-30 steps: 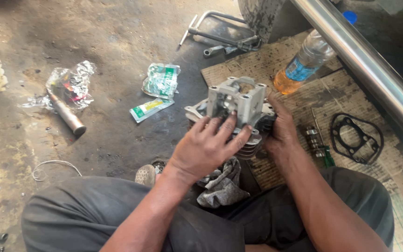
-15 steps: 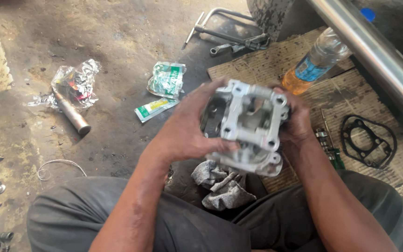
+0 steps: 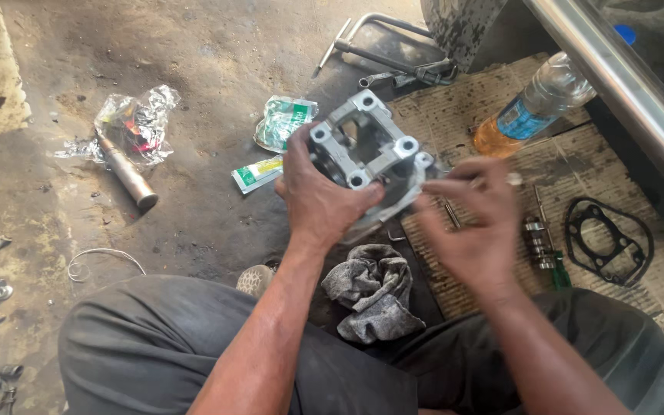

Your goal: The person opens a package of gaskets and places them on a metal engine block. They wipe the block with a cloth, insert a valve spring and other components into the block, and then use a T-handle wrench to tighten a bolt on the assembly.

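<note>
My left hand (image 3: 323,196) grips a grey metal engine cylinder head (image 3: 366,150) and holds it up over my lap, its bolt holes facing me. Just to the right of the part, my right hand (image 3: 470,223) hovers blurred, with fingers apart. It may pinch something small and pale at its fingertips, but I cannot tell. A crumpled grey rag (image 3: 374,288) lies below both hands, between my knees.
A camshaft (image 3: 538,234) and a black gasket (image 3: 607,238) lie on the cardboard mat (image 3: 463,115) at right. A plastic bottle (image 3: 536,104) with orange liquid rests near a steel pipe (image 3: 624,81). A metal tube (image 3: 126,170), wrappers, a green-white tube (image 3: 257,174) and wrenches (image 3: 393,61) litter the floor.
The cylinder head was lifted off the mat and turned toward me. My right hand has let go of it and moved out to the right; my left hand alone holds it now.
</note>
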`<act>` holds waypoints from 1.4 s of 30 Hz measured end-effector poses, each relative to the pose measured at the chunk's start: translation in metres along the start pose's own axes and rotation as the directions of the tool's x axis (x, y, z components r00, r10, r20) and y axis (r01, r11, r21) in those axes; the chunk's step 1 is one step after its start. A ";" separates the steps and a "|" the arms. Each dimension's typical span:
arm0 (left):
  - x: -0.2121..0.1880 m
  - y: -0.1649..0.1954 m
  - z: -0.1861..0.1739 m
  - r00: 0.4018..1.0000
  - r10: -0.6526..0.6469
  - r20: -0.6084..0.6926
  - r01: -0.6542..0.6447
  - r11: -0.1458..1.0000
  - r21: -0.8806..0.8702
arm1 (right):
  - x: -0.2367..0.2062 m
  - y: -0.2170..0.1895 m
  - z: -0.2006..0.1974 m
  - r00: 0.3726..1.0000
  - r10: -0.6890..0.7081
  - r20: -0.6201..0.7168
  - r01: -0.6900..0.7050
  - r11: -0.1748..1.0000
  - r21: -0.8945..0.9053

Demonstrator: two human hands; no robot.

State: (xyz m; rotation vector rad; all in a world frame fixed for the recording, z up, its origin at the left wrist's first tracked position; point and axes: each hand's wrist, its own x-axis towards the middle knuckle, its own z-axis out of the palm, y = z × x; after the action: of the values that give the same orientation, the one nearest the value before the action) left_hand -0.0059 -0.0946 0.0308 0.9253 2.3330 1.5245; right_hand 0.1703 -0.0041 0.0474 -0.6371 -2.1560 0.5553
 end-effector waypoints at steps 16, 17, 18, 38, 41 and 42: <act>-0.006 -0.012 0.003 1.000 0.022 -0.007 -0.022 1.000 -0.013 | 0.001 -0.011 0.040 0.990 -0.040 0.133 0.090 0.912 -0.400; -0.007 -0.012 0.002 1.000 0.027 -0.011 -0.027 1.000 -0.001 | 0.001 -0.011 0.041 0.990 0.024 0.141 0.027 0.937 -0.349; -0.008 -0.012 0.002 0.999 0.031 -0.016 -0.031 0.999 0.011 | 0.001 -0.010 0.042 0.984 0.086 0.156 -0.037 0.955 -0.296; 0.011 -0.022 -0.010 0.993 0.023 -0.118 -0.021 1.000 0.015 | 0.000 -0.007 0.008 0.460 0.562 0.688 -0.403 0.822 -0.402; 0.014 -0.028 -0.017 0.988 -0.008 -0.156 -0.017 0.988 -0.155 | -0.015 -0.017 0.032 0.352 0.398 0.847 -0.126 0.917 -0.379; 0.015 -0.030 -0.020 0.988 -0.019 -0.155 -0.016 0.975 -0.221 | -0.018 -0.013 0.039 0.378 0.299 0.876 -0.070 0.953 -0.295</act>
State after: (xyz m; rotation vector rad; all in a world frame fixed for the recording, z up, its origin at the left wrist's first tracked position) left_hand -0.0385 -0.1085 0.0157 0.7738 2.2012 1.8729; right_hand 0.1454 -0.0319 0.0220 -0.8056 -3.2794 0.9805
